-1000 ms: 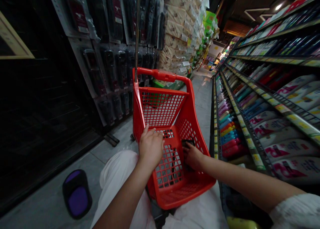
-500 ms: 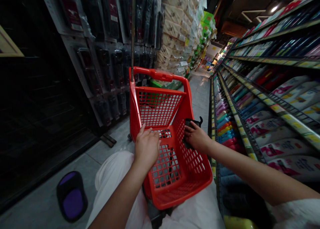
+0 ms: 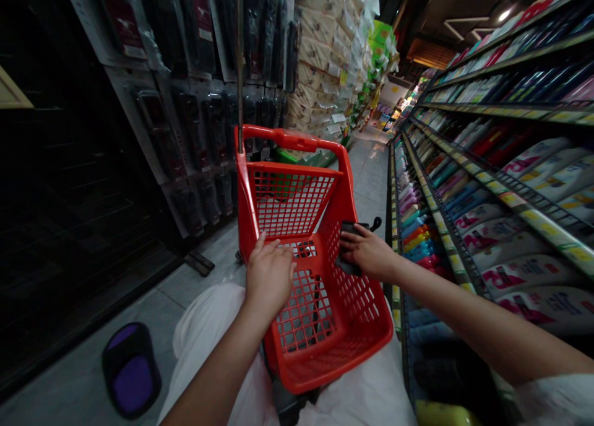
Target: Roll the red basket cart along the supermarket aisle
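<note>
In front of me stands a red plastic shopping cart (image 3: 320, 376) with lattice sides, and I see bare floor through its base. My left hand (image 3: 269, 274) lies over the cart's left side, fingers stretched forward and a little apart, with nothing visible in it. Over the right wall, my right hand (image 3: 369, 252) grips a flat black object with a short strap (image 3: 346, 264), perhaps a phone or a wallet. The fingers cover much of its face. Its strap loop sticks out to the right, behind the hand.
Shelves of bottles (image 3: 524, 271) run along my right. Black packaged goods (image 3: 204, 119) hang on a rack at left, beside stacked wrapped packs (image 3: 315, 67). A black and purple slipper-shaped thing (image 3: 132, 370) lies on the grey tiled floor. The aisle (image 3: 369, 166) continues ahead.
The black object in my right hand has turned slightly, so its flat face shows more and its strap has shifted. My left hand stays in place over the cart; the view has shifted slightly.
</note>
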Available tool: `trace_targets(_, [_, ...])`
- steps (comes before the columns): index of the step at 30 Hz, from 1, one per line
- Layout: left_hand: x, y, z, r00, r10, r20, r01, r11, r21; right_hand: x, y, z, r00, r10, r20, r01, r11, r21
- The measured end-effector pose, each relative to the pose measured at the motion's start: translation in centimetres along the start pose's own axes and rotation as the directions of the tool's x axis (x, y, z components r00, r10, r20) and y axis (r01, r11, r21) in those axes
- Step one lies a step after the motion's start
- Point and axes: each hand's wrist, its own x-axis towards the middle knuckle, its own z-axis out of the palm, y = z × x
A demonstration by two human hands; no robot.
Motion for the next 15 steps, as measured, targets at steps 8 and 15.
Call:
trace_targets(8, [0.1, 0.0, -0.1, 0.999, -0.036, 0.010, 0.036, 0.999, 0.010, 0.5, -0.1, 0.2, 1.000, 0.012, -0.026, -0.012, 0.999, -0.032])
trace_targets(15, [0.2, -0.1, 0.2, 0.999, -0.028, 0.022, 0.028, 1.000, 0.003, -3.7, -7.3, 4.8, 0.983, -0.093, 0.158, 0.098, 0.995, -0.022])
